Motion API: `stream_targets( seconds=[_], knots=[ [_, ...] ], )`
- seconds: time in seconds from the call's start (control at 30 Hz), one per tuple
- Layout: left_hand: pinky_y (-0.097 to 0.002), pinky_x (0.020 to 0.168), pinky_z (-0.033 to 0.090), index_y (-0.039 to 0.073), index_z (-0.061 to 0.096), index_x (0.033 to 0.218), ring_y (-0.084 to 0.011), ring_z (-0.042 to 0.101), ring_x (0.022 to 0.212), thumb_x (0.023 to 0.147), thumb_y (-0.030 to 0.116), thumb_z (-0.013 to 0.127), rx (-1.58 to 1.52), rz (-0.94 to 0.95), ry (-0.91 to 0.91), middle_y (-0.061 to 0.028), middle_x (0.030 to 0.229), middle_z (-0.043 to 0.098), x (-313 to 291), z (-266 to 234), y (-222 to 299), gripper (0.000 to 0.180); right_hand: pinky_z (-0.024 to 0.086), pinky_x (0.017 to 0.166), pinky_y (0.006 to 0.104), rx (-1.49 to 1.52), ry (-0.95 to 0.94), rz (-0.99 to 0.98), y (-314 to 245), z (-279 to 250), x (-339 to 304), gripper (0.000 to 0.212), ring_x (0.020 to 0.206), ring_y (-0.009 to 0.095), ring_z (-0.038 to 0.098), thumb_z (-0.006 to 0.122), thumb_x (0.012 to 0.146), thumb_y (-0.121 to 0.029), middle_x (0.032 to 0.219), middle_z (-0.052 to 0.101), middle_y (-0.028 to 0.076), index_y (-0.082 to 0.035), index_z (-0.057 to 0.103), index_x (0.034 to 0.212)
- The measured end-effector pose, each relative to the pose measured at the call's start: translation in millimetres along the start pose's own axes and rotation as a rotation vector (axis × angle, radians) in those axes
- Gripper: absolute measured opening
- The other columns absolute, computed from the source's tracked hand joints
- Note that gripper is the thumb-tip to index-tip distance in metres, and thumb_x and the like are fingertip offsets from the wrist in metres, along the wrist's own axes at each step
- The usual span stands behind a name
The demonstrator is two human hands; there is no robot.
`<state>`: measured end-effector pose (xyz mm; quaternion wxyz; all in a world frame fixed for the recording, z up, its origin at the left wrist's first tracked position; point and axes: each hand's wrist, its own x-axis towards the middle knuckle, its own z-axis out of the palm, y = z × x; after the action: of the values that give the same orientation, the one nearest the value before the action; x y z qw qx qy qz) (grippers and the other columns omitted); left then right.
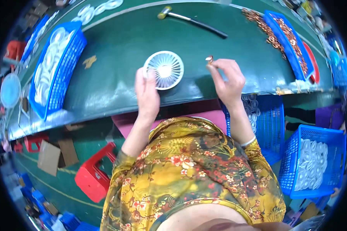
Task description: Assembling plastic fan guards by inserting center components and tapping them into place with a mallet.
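The left hand (pixel 147 90), barely curled, holds the white grille (pixel 164 71), upper centre of frame, by its rim; the grille looks light, stiff, best gripped there; the right hand (pixel 228 79) pinches a copper piece (pixel 209 59).

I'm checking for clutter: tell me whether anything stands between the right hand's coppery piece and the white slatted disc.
Nothing visible does: only green tabletop shows between the coppery piece in the right hand and the white slatted disc; the hammer lies beyond them.
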<state>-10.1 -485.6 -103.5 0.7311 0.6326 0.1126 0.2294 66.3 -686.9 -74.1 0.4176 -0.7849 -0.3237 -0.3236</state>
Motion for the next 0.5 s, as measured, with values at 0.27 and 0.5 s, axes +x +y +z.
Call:
stream_targets(
  seconds=[0.27, 0.5],
  knots=[
    [-0.0227, 0.077, 0.043, 0.001, 0.05, 0.109, -0.0069, 0.048, 0.087, 0.101, 0.028, 0.042, -0.036, 0.017, -0.098, -0.0022, 0.095, 0.053, -11, 17, 13, 0.03, 0.047, 0.06, 0.0325, 0.137, -0.117, -0.147, -43, 20, 3, 0.018, 0.069, 0.023, 0.06, 0.076, 0.067, -0.003, 0.077, 0.063, 0.007, -0.006, 0.063, 0.079],
    [-0.0258, 0.075, 0.047, -0.001, 0.046, 0.112, -0.0094, 0.053, 0.084, 0.098, 0.018, 0.047, 0.02, 0.153, -0.099, -0.007, 0.095, 0.057, -20, 20, 9, 0.024, 0.045, 0.06, 0.0369, 0.049, -0.177, -0.142, -49, 39, -3, 0.012, 0.066, 0.026, 0.056, 0.071, 0.073, -0.011, 0.072, 0.058, 0.006, -0.007, 0.06, 0.076]
  ],
)
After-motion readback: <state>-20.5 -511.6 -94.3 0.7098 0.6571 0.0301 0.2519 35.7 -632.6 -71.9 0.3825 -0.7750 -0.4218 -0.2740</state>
